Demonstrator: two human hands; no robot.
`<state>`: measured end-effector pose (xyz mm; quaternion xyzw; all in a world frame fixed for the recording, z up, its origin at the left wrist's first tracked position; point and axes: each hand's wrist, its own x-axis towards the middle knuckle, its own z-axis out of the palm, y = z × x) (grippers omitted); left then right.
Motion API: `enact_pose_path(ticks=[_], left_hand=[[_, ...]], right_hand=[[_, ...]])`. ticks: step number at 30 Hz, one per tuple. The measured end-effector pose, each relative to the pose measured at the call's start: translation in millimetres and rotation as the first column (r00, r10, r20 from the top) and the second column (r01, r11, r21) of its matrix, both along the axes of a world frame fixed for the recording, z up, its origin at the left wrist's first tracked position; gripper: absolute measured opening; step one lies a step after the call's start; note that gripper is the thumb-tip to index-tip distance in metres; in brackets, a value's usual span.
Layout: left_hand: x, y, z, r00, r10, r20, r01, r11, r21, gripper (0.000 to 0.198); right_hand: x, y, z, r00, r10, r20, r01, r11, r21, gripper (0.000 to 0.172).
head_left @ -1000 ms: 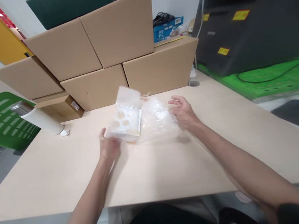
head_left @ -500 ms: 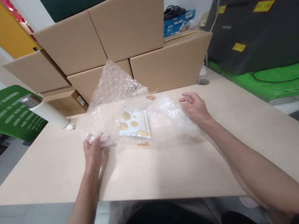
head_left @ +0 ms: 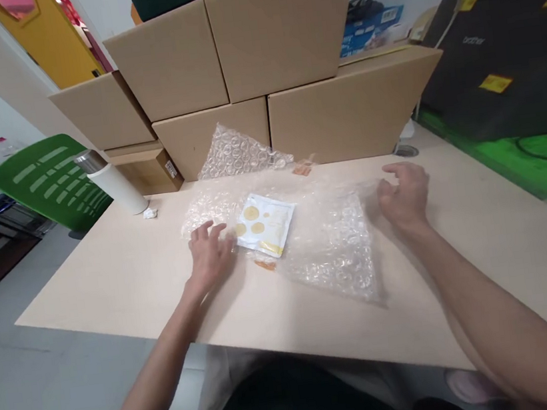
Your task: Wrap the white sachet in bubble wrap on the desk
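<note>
A white packet (head_left: 269, 224) with yellow round prints lies flat on a spread sheet of bubble wrap (head_left: 344, 243). My left hand (head_left: 211, 253) rests open at the packet's left side, fingers spread over the wrap and nearly at the packet's edge. To the right, past the sheet's edge, my right hand (head_left: 407, 197) is raised a little with curled fingers and a gap between thumb and forefinger. No held thing shows in it. Orange-brown tape pieces stick to the wrap's near and far edges. One corner of the wrap leans up against the boxes.
Stacked cardboard boxes (head_left: 357, 113) line the table's back edge. A white flask (head_left: 117, 188) with a steel lid stands at the back left beside a crumpled white scrap (head_left: 150, 213). A green chair (head_left: 48, 177) is beyond the left edge; a dark machine case (head_left: 489, 49) stands at right.
My left hand has released the wrap's left edge and moved in toward the packet. The wrap's right part has dropped flatter, and my right hand is farther from it. The view has shifted left.
</note>
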<state>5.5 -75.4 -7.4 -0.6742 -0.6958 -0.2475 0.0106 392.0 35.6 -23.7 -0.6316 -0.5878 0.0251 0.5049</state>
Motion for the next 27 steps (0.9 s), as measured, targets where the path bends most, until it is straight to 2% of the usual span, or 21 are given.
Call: enact_pose_path(ticks=[3, 6, 9, 12, 15, 18, 20, 23, 27], left_hand=[[7, 11, -1.2, 0.998, -0.052, -0.037, 0.044, 0.982, -0.185, 0.04], [11, 3, -0.5, 0.995, -0.091, -0.028, 0.08, 0.962, -0.261, 0.043], [12, -14, 3.3, 0.996, -0.088, -0.019, 0.078, 0.945, -0.317, 0.045], [12, -23, 7.9, 0.993, -0.11, 0.047, 0.119, 0.927, -0.355, 0.047], [16, -13, 8.0, 0.986, -0.08, 0.146, 0.127, 0.929, -0.347, 0.048], [25, 9, 1.2, 0.96, 0.011, 0.28, 0.083, 0.943, -0.321, 0.035], [30, 23, -5.5, 0.927, 0.08, 0.365, 0.041, 0.949, -0.312, 0.024], [27, 32, -12.8, 0.89, 0.12, 0.44, 0.017, 0.955, -0.296, 0.02], [-5, 29, -10.2, 0.859, 0.18, 0.479, -0.042, 0.958, -0.285, 0.024]], right_hand=[[-7, -9, 10.0, 1.0, -0.018, 0.002, 0.018, 0.999, 0.041, 0.032], [-16, -17, 16.2, 0.994, 0.074, -0.085, -0.082, 0.992, -0.098, 0.047], [-20, -16, 9.2, 0.964, 0.143, -0.223, -0.205, 0.935, -0.29, 0.063], [-19, -9, -8.2, 0.911, 0.183, -0.369, -0.322, 0.876, -0.36, 0.073], [-21, -4, -23.3, 0.837, 0.202, -0.509, -0.406, 0.853, -0.329, 0.068], [-25, -2, -29.7, 0.802, 0.209, -0.559, -0.429, 0.854, -0.295, 0.062], [-25, -2, -30.1, 0.824, 0.203, -0.528, -0.396, 0.874, -0.281, 0.056], [-21, 0, -28.4, 0.871, 0.186, -0.454, -0.34, 0.896, -0.285, 0.046], [-13, 3, -25.7, 0.916, 0.183, -0.356, -0.318, 0.874, -0.367, 0.032]])
